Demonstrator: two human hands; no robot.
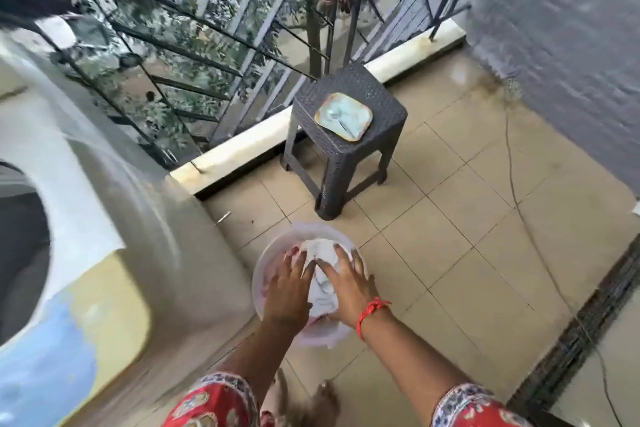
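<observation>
The left fingers (297, 262) lie straight and spread, tips down on the cloth (323, 276); the right fingers (343, 257) are likewise splayed and flat on it, not curled round anything that shows; the right thumb sits low by the near rim. The left hand (289, 284) and right hand (346, 289) press side by side, nearly touching; a red thread (372, 308) circles the right wrist. The cloth is a white heap inside the tub (311, 227), which stands on the floor (450, 218) just beside the washer (104, 184).

Risks, as I judge them: the tub looks light, so a push off-centre could tip or skid it; any water in it (I cannot tell if there is some) could slop onto the tiles and make them slick for the feet near it; a cable (512, 166) runs over the floor to the right, and a spill reaching it would be bad.

Count: two hands; one tub; one cloth heap, pieces not countable; one washer; one stool (381, 102) beyond the tub, bearing one plate (358, 120) with one spoon (337, 114); one cable.
</observation>
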